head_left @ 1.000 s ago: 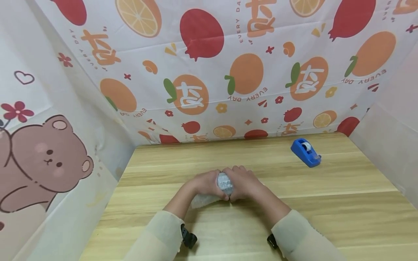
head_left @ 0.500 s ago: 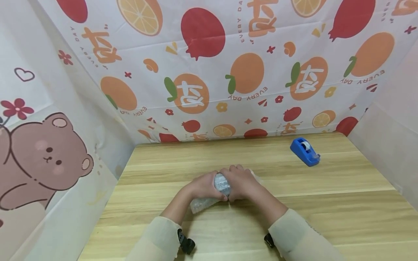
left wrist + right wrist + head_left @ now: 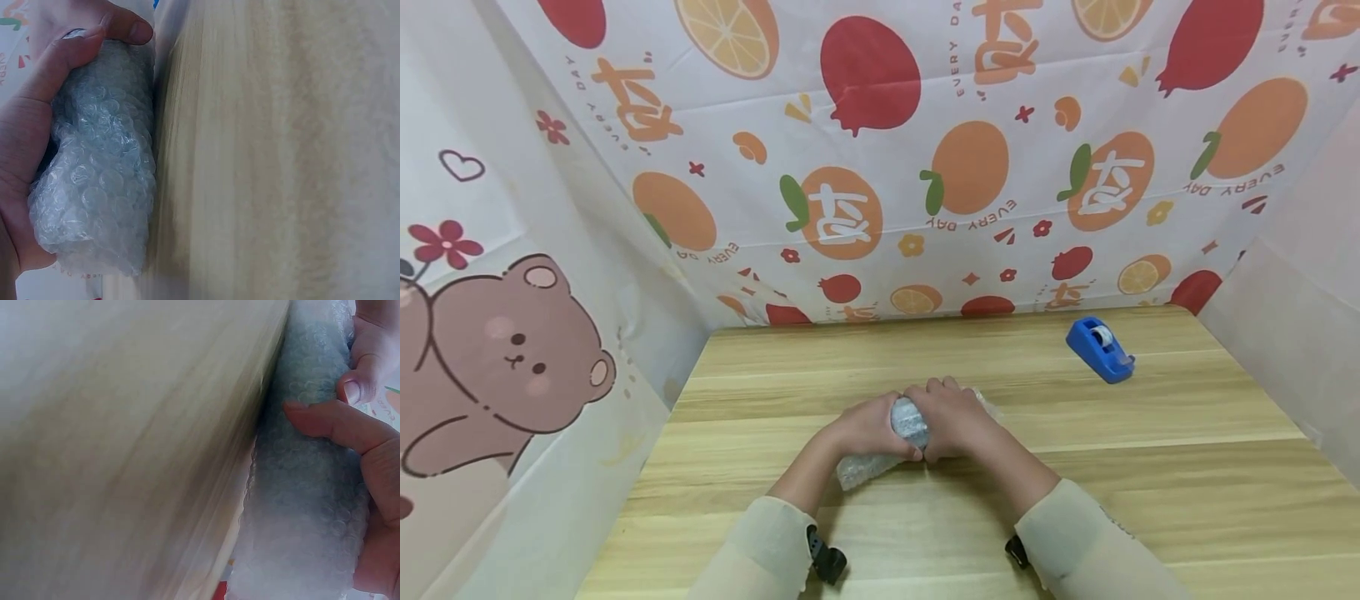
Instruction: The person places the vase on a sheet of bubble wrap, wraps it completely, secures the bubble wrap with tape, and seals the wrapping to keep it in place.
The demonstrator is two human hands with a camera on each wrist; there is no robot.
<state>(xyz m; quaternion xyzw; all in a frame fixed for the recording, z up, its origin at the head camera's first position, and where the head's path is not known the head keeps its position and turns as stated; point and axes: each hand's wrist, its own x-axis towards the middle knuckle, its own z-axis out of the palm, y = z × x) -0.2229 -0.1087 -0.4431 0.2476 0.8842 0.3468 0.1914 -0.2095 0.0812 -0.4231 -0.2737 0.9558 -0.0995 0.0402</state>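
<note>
Both hands meet at the middle of the worktop (image 3: 1075, 467), wrapped around a roll of bubble wrap (image 3: 910, 421) that lies on the wood. On the roll's left end, the left hand (image 3: 868, 427) curls over, thumb and fingers closed around the bundle; the left wrist view shows the thumb tip (image 3: 128, 28) pressed onto the top of the wrap and the palm cupping its side. From the right, the right hand (image 3: 958, 421) grips in the same way, fingers bent over the top, and the right wrist view shows a fingertip (image 3: 312, 419) dug into the plastic. A loose flap of the wrap sticks out toward the person under the left hand.

Clear and glossy, the wrap is covered in small round air cells, crumpled into a soft, fat cylinder. Pale cream sleeves (image 3: 760, 550) cover both forearms.

Light wood laminate with long straight grain makes up the worktop. Well apart from the hands, at the far right, sits a blue plastic tape dispenser (image 3: 1101, 350), wedge-shaped, with a white roll in it. Printed sheeting (image 3: 925, 167) with oranges, pomegranates and lettering closes the back, and a cartoon bear panel (image 3: 505, 358) stands on the left
</note>
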